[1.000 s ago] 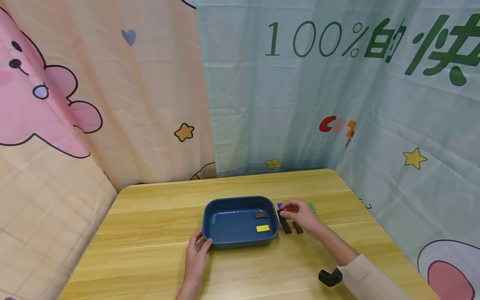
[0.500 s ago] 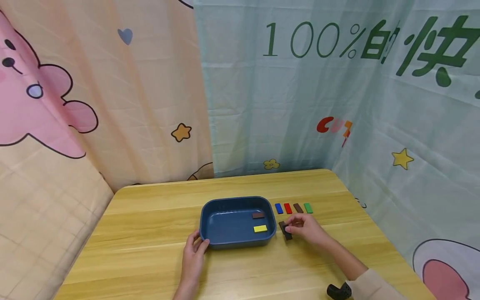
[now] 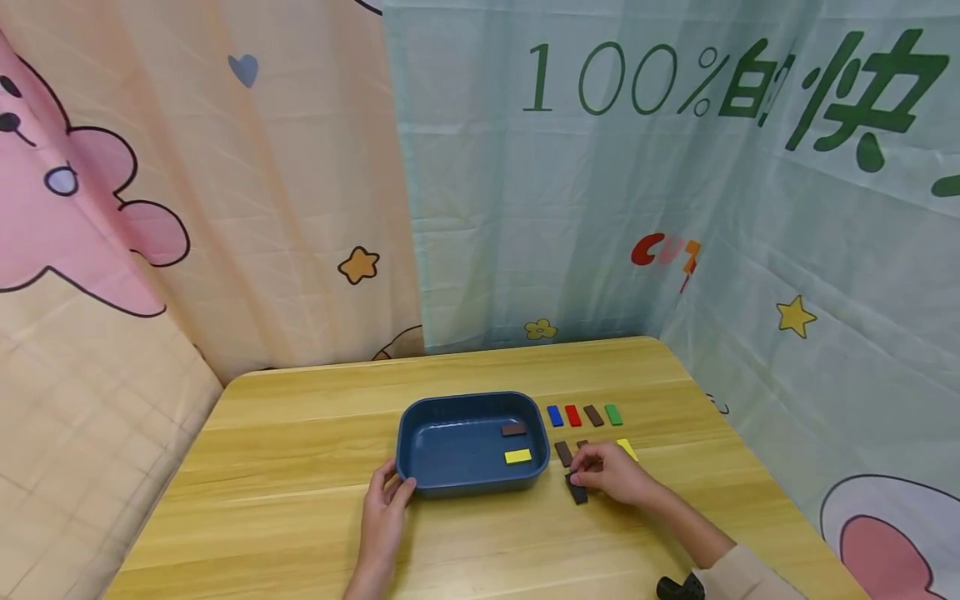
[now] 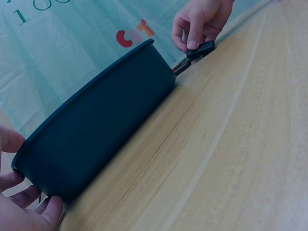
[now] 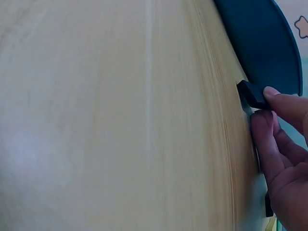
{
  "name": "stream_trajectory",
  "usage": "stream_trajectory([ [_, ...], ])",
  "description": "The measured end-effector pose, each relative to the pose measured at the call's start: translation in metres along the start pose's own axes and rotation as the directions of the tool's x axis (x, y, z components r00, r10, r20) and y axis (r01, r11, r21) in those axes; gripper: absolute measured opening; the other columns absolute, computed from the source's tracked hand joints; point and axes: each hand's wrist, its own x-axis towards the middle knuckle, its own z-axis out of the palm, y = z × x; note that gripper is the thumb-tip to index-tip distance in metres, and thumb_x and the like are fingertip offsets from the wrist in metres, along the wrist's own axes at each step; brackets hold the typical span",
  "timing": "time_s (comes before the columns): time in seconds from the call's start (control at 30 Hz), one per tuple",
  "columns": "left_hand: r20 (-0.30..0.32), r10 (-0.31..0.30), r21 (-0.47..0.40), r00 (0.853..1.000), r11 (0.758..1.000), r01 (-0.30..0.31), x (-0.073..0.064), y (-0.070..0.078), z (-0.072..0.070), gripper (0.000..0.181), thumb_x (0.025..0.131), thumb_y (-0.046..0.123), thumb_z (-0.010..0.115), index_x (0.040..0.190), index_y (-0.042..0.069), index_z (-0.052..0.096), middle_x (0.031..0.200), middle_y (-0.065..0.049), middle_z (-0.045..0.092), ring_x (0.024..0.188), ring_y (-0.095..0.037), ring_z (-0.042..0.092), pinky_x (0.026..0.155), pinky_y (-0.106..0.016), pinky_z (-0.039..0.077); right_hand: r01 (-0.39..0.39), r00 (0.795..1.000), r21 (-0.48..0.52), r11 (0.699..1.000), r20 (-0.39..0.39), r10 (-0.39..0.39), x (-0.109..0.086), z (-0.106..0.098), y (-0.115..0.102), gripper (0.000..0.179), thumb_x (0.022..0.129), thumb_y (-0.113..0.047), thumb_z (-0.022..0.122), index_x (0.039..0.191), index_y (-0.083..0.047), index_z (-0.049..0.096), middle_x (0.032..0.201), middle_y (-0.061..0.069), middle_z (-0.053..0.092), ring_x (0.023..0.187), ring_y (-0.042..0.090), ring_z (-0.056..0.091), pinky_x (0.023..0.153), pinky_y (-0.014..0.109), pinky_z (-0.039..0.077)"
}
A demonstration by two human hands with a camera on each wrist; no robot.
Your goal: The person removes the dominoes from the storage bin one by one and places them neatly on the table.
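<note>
A dark blue rectangular tub (image 3: 480, 487) stands on the table. My left hand (image 3: 382, 518) grips its near left corner, and the left wrist view shows those fingers around the tub's end (image 4: 101, 120). Inside lie a brown block (image 3: 513, 430) and a yellow block (image 3: 517, 457), both flat. To the right of the tub, my right hand (image 3: 619, 477) pinches a small black domino-like block (image 3: 577, 492) between thumb and fingers. In the right wrist view this block (image 5: 252, 94) is tilted at the table surface.
Behind the right hand lie blue (image 3: 555, 416), red (image 3: 573, 415), brown (image 3: 593, 415) and green (image 3: 613, 414) blocks in a row. Nearer are another dark block (image 3: 563, 453) and a partly covered yellow one (image 3: 628, 449). A black device (image 3: 681, 588) sits by the right sleeve.
My right hand has moved toward me, bringing the black block with it from beside the back row to in front of the other blocks. The left hand stays on the tub.
</note>
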Motion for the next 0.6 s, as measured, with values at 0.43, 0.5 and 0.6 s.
stream_trajectory([
  [0.43,0.001,-0.018,0.002,1.0,1.0,0.018,0.0008,0.0007,0.0003,0.048,0.107,0.011,0.055,0.15,-0.005,0.041,0.154,-0.028,0.04,0.139,-0.044,0.044,0.107,-0.041,0.048,0.038,0.999,-0.111,0.993,0.019,-0.036,-0.0011,0.0012,-0.0013,0.009,0.092,-0.009,0.079,0.092,-0.008,0.07,0.082,-0.005,0.065,0.073,0.008,0.059,0.064,0.024,0.053],
  [0.5,0.003,-0.021,0.005,1.0,1.0,0.02,0.0013,0.0006,0.0,0.049,0.107,0.012,0.055,0.15,-0.005,0.04,0.155,-0.028,0.039,0.14,-0.044,0.043,0.108,-0.044,0.047,0.034,0.999,-0.113,0.993,0.016,-0.032,-0.0014,0.0011,-0.0022,0.009,0.092,-0.009,0.079,0.092,-0.008,0.07,0.083,-0.005,0.064,0.073,0.008,0.059,0.065,0.024,0.053],
  [0.6,0.005,-0.023,0.009,1.0,1.0,0.023,0.0022,0.0001,-0.0004,0.05,0.107,0.013,0.055,0.151,-0.005,0.04,0.156,-0.029,0.038,0.14,-0.045,0.042,0.109,-0.046,0.045,0.012,1.0,-0.117,0.993,0.014,-0.01,-0.0013,0.0009,-0.0024,0.009,0.092,-0.01,0.079,0.093,-0.009,0.07,0.084,-0.004,0.064,0.074,0.01,0.059,0.066,0.024,0.053],
])
